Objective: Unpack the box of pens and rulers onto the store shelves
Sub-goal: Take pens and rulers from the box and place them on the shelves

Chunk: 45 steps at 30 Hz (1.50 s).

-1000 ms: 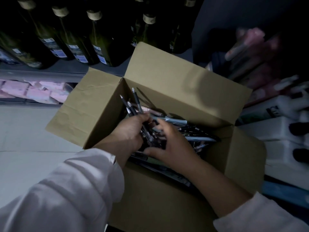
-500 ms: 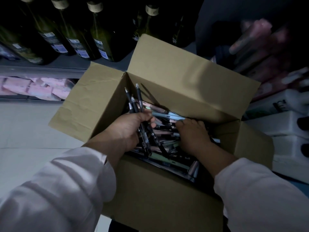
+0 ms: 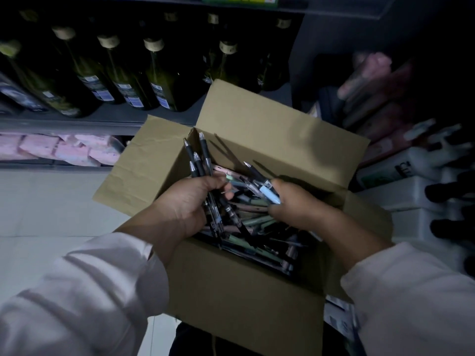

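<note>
The cardboard box (image 3: 231, 291) is open at the top, its far flap (image 3: 277, 140) and left flap (image 3: 144, 165) folded outward, so the way in from above stays free. Inside, a loose heap of pens (image 3: 257, 222) fills the bottom, and the left hand (image 3: 185, 204) and right hand (image 3: 295, 204) take up the middle. Behind the box, dark bottles (image 3: 154, 80) crowd the shelf (image 3: 77, 122). White containers (image 3: 416, 196) stand close on the right. The pale floor (image 3: 46, 201) on the left lies bare.

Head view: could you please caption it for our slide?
Both hands, left and right, gather pens from an open cardboard box beside bottles.
</note>
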Available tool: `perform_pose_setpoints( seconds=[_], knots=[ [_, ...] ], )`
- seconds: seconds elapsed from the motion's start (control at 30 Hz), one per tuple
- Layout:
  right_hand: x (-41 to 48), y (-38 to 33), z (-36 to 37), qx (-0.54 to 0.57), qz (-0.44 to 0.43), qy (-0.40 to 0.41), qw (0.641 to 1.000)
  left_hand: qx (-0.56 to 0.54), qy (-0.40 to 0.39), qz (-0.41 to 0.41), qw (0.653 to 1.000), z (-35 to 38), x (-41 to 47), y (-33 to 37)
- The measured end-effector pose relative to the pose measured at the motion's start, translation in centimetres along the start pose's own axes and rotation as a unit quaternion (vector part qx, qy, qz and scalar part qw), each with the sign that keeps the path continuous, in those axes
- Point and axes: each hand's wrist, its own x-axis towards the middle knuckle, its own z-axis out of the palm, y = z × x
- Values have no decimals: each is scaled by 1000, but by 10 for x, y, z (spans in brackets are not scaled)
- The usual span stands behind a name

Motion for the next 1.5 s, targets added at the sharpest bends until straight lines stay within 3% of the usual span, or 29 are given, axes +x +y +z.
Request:
perform_pose_setpoints(
  seconds=[0.07, 0.17, 0.37, 0.57, 0.8, 1.03, 1.27, 1.4, 1.5],
  knots=[
    [-13, -9, -11, 143, 9, -9, 990, 0, -2, 4, 1000, 5, -14, 5],
    [-39, -26, -29, 323, 36, -32, 945, 14, -6, 15, 1000, 16, -41, 14],
    [-107, -59, -78, 528, 29, -41, 848, 72, -40, 22, 996, 45, -104, 31],
    [-189, -89, -128, 607, -2, 2, 795, 143, -96, 64, 983, 83, -170, 46],
    [-301, -121, -142, 623, 27, 161, 765, 149, -160, 90, 972, 137, -250, 46],
    [-401, -145, -101, 616, 47, 246, 747, 213, -238, 147, 936, 165, -329, 11],
    [-500, -149, -48, 660, 54, 322, 677, 318, -311, 210, 871, 180, -395, -61],
    [-561, -151, -10, 655, 64, 388, 646, 367, -363, 196, 834, 186, -432, -116],
    [-605, -151, 18, 651, 78, 431, 620, 379, -386, 154, 827, 188, -461, -155]
  ],
)
